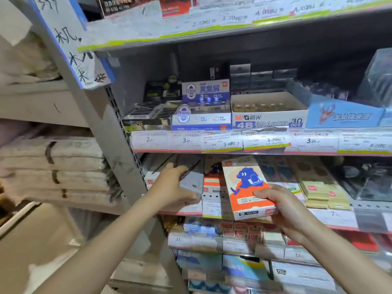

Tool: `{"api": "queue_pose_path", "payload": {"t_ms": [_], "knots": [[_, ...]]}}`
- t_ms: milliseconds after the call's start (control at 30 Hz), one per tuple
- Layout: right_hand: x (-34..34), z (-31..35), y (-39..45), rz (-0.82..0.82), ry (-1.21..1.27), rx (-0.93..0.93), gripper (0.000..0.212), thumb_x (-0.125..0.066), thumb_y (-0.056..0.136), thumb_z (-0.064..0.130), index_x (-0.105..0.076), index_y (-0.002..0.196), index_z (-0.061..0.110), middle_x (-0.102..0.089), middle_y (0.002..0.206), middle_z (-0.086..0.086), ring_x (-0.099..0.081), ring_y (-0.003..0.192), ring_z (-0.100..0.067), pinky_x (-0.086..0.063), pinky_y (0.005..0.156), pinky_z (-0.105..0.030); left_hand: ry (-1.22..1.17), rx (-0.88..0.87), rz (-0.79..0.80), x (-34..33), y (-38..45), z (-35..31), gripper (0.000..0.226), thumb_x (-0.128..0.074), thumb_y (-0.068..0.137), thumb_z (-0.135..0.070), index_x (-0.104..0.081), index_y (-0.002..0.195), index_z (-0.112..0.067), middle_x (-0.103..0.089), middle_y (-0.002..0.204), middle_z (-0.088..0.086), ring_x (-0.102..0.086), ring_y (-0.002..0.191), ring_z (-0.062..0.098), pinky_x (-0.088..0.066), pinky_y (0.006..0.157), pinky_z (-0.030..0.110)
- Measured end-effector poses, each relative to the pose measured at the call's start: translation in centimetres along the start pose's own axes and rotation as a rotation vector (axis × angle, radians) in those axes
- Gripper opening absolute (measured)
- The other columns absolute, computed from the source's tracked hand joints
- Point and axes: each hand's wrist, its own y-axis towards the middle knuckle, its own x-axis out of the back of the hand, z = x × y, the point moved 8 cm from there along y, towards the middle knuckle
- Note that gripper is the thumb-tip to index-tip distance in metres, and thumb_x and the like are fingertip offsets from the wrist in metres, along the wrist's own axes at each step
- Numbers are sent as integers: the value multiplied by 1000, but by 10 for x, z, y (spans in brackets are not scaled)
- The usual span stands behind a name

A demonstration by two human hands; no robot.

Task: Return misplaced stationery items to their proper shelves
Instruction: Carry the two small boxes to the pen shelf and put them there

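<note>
Your right hand point(284, 205) pinched the near bottom corner of an orange box point(247, 186) with a blue animal on it, thumb on the front and fingers curled under. The box was tilted, with its top end leaning in over the middle shelf point(335, 217) and its bottom end sticking out past the front edge. Your left hand point(171, 186) held a grey box point(191, 177) that lay on the same shelf, at its left end; your fingers curled over the top and your thumb was under its front edge. Between the two boxes lay a white and orange pack point(214, 192), and it looked like it was touching both. I think you were making room for the orange box, or choosing its spot. A few things could have gone wrong from there. You held the orange box by just one corner, so it could have twisted and slipped out of your hand. If you pushed it in crooked, its edge could have bumped the white and orange pack or the yellow packs point(318, 188) on its right and knocked them off the shelf. If you pulled the grey box too hard, it could have dragged the things beside it. The price labels point(333, 215) were too blurry to read, so the box could have gone in the wrong place.
</note>
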Motion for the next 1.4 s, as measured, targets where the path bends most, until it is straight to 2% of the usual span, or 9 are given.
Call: {"api": "queue_pose_path", "payload": {"t_ms": [200, 433, 567, 633, 767, 867, 1033, 1233, 1400], "knots": [[-13, 13, -4, 27, -19, 46, 22, -52, 83, 2, -59, 104, -2, -73, 63, -6, -67, 51, -15, -54, 46, -24, 474, -86, 19, -6, 9, 5, 74, -49, 76, -67, -49, 133, -19, -57, 120, 8, -43, 115, 29, -34, 95, 38], [-26, 24, 13, -33, -152, 72, 11, -56, 86, 12, -62, 90, 5, -71, 72, -10, -65, 60, -16, -49, 58, -28, 622, -100, 8, -8, 18, 8, 62, -34, 85, -66, -58, 116, -17, -61, 117, 6, -47, 114, 29, -28, 98, 45], [-39, 28, 38, -76, -253, 77, 21, -54, 89, 15, -54, 99, -3, -66, 86, -19, -65, 61, -18, -51, 47, -22, 542, -165, -37, -11, 15, -8, 39, -46, 86, -44, -53, 107, -13, -60, 110, 9, -49, 110, 30, -30, 98, 45], [-41, 29, 52, -122, -286, 80, 18, -54, 89, 16, -48, 95, 0, -65, 96, -23, -65, 71, -25, -56, 57, -32, 360, -250, 0, -15, 12, -21, 36, -55, 78, -35, -48, 105, -14, -56, 98, 6, -49, 101, 29, -36, 95, 41], [-56, 31, 69, -118, -412, 88, 19, -50, 91, 14, -52, 73, 7, -66, 97, -23, -65, 76, -27, -54, 75, -39, 127, -337, 122, -26, 15, -38, 69, -63, 69, -52, -41, 128, -23, -58, 110, 3, -52, 107, 24, -41, 92, 38], [-60, 31, 76, -165, -549, 81, 22, -50, 91, 18, -51, 70, 10, -68, 100, -21, -67, 90, -32, -54, 87, -44, 165, -324, 117, -34, 24, -37, 70, -62, 70, -63, -45, 128, -27, -61, 115, 2, -54, 107, 23, -42, 88, 37], [-72, 39, 77, -119, -968, 117, 23, -48, 90, 31, -57, 79, 12, -58, 86, -11, -54, 82, -23, -39, 65, -28, 212, -341, 93, -39, 31, -34, 54, -57, 80, -56, -51, 124, -26, -66, 111, 3, -57, 104, 24, -41, 81, 36], [-66, 41, 75, -6, -1288, 31, 33, -63, 76, 46, -60, 80, 13, -57, 83, -4, -57, 88, -25, -43, 72, -30, 64, -331, 153, -41, 33, -23, 47, -62, 80, -48, -55, 120, -23, -69, 96, 0, -66, 84, 19, -51, 82, 39], [-65, 29, 88, 83, -1464, 72, 44, -63, 77, 43, -59, 109, 14, -65, 108, -7, -60, 96, -24, -50, 82, -36, 34, -342, 133, -41, 35, -23, 48, -66, 81, -38, -55, 124, -21, -70, 96, 3, -62, 82, 17, -48, 71, 31]]}}
